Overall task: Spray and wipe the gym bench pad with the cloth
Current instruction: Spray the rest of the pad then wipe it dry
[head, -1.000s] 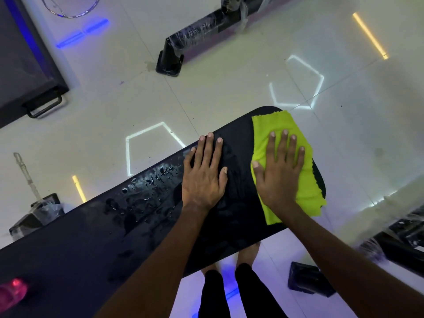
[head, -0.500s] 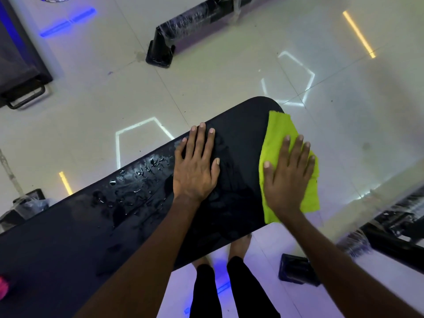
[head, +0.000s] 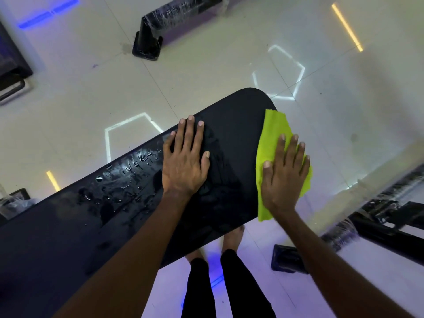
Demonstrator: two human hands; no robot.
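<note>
The black bench pad (head: 231, 125) ran from the lower left to the upper right, and its far end was rounded. Many drops of liquid (head: 128, 180) lay on its middle part, near the far edge. A yellow-green cloth (head: 273, 131) lay on the rounded end and hung a little over the near edge. The right hand (head: 283, 175) pressed flat on the cloth, with straight fingers. The left hand (head: 183, 164) rested flat on the bare pad, between the drops and the cloth, apart from the cloth.
</note>
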